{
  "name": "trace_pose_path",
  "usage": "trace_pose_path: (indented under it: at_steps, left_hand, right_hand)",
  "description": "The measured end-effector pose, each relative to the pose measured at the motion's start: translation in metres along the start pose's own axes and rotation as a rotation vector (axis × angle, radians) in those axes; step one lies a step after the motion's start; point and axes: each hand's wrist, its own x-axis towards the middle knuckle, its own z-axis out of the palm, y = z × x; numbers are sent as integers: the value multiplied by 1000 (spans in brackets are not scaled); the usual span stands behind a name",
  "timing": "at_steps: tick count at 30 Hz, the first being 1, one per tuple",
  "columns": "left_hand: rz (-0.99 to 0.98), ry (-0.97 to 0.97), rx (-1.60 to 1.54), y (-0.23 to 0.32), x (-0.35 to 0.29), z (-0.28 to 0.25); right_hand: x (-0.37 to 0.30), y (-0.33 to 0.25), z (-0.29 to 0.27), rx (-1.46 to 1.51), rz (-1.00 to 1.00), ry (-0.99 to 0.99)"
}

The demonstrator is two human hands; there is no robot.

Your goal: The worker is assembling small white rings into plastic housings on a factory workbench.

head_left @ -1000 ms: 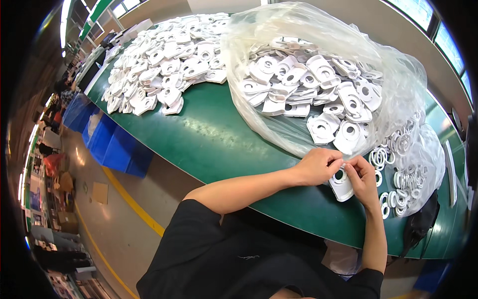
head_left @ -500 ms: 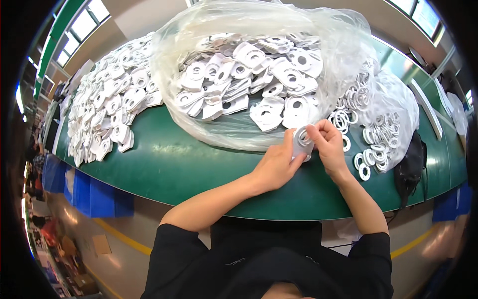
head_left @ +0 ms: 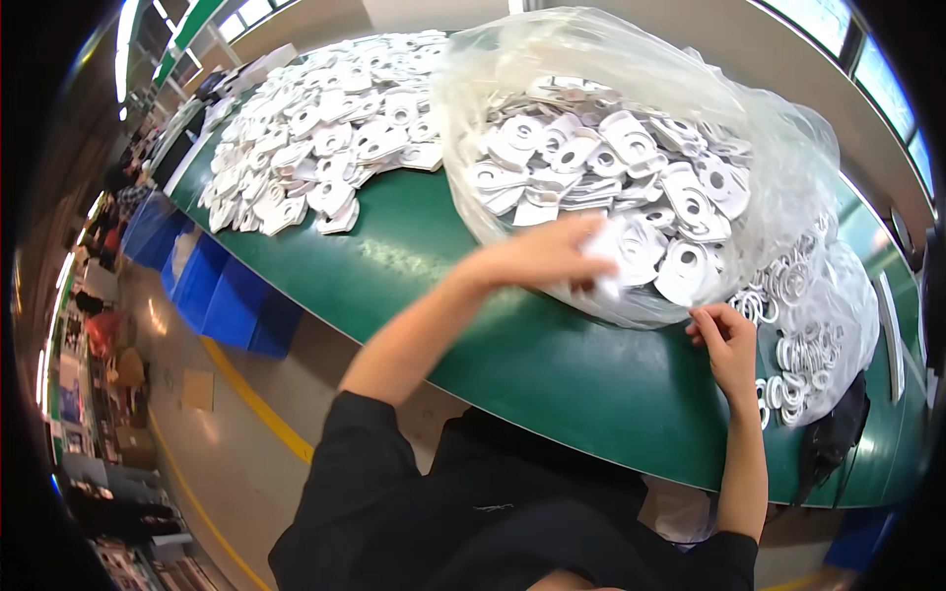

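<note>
White part (head_left: 603, 256), blurred, is held in the left hand (head_left: 547, 254) near a clear bag (head_left: 455, 177); whether fingers of the right hand (head_left: 727, 345) hold anything, I cannot tell.

The near green tabletop (head_left: 552, 364) gives free passage, while the plastic bag (head_left: 611, 44) blocks the way beyond.

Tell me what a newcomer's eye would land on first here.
Most likely the big translucent bag right of centre on the green table, its open mouth showing jumbled white parts. Left of it spreads a second white heap, toward the table's far side. Then the blurred left hand at the bag's near edge, seemingly holding a white piece.
</note>
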Motion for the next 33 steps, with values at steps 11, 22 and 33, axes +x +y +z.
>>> trace_pose_path:
  at_steps: [11, 22, 33]
  left_hand:
    - [63, 1041, -244, -40, -53, -317]
    - [-74, 1160, 948, -96, 3, -229]
    - [416, 575, 1048, -23, 40, 28]
  right_hand:
    - [3, 5, 2, -105, -20, 21]
    - [-1, -3, 1, -153, -108, 48]
    - [-17, -20, -69, -757, -154, 83]
